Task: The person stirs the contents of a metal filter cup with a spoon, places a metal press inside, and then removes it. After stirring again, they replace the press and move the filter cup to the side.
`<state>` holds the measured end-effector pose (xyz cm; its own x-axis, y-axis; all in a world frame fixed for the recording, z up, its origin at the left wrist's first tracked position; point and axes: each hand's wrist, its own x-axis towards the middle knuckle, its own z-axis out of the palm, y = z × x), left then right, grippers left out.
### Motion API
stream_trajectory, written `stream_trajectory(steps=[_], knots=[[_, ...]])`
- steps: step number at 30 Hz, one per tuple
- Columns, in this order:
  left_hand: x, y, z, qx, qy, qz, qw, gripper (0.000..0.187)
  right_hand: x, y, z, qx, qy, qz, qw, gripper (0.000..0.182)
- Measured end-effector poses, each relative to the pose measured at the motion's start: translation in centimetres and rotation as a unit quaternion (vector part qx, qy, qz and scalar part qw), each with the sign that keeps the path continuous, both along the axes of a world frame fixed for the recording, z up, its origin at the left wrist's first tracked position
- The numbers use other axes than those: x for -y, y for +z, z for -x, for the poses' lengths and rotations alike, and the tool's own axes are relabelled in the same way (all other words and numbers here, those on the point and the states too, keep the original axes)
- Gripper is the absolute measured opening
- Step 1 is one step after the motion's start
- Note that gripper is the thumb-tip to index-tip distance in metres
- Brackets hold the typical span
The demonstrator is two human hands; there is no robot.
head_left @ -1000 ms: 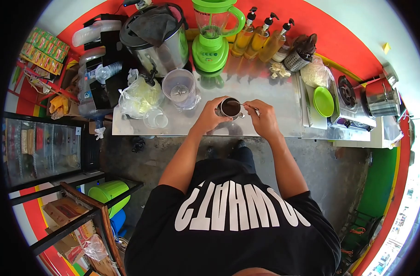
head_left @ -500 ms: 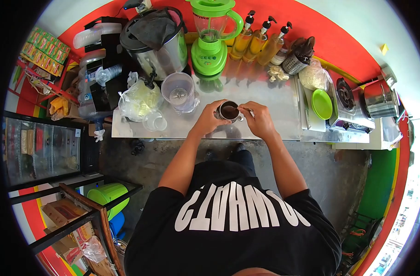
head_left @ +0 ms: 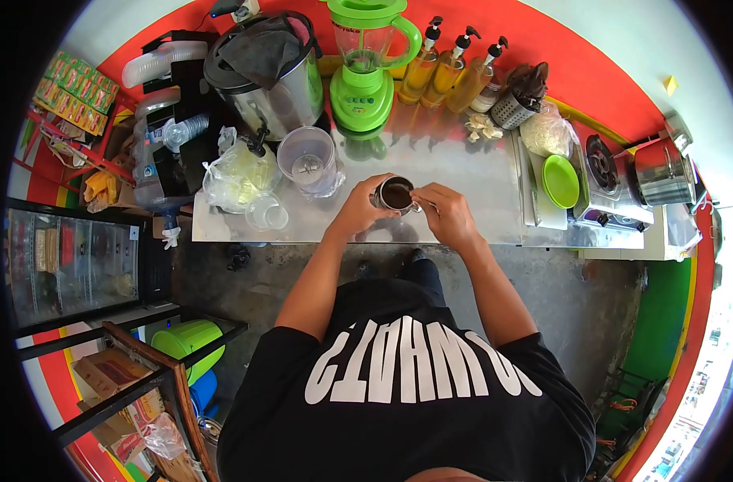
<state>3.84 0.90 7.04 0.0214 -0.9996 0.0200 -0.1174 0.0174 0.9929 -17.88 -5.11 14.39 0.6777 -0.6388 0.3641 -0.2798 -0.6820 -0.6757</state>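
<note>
Curling its fingers around a cup (head_left: pixel 396 195) with dark contents, the left hand (head_left: pixel 361 210) holds it over the steel counter (head_left: pixel 455 181). The right hand (head_left: pixel 450 215) pinches its fingers together at the rim, on something too small to identify.

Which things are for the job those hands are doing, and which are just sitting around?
For the job:
metal cup with dark contents, in the left hand
right hand, at its rim

Seemingly just sitting around:
green blender
pump bottles
green bowl
</note>
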Motion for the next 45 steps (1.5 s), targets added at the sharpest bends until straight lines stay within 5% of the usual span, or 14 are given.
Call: stream_trajectory(steps=[11, 23, 28, 35, 45], knots=[[0.7, -1.7, -0.5, 0.002, -0.017, 0.010, 1.000, 0.089, 1.1, 0.3, 1.0, -0.035, 0.053, -0.045, 0.997, 0.015], [0.2, -2.1, -0.3, -0.031, -0.003, -0.011, 0.999, 0.092, -0.9, 0.5, -0.3, -0.068, 0.014, 0.072, 0.995, 0.011], [0.4, -2.7, -0.5, -0.004, -0.010, -0.008, 1.000, 0.091, -0.2, 3.7, 0.4, -0.042, 0.020, -0.076, 0.996, 0.009], [0.3, -1.1, -0.4, -0.019, -0.014, -0.009, 1.000, 0.088, 0.8, -0.5, -0.7, -0.015, 0.000, -0.080, 0.997, 0.010], [0.6, -0.8, -0.7, 0.033, -0.023, 0.034, 0.999, 0.084, 0.6, 0.2, -0.8, -0.006, -0.029, 0.004, 1.000, 0.009]])
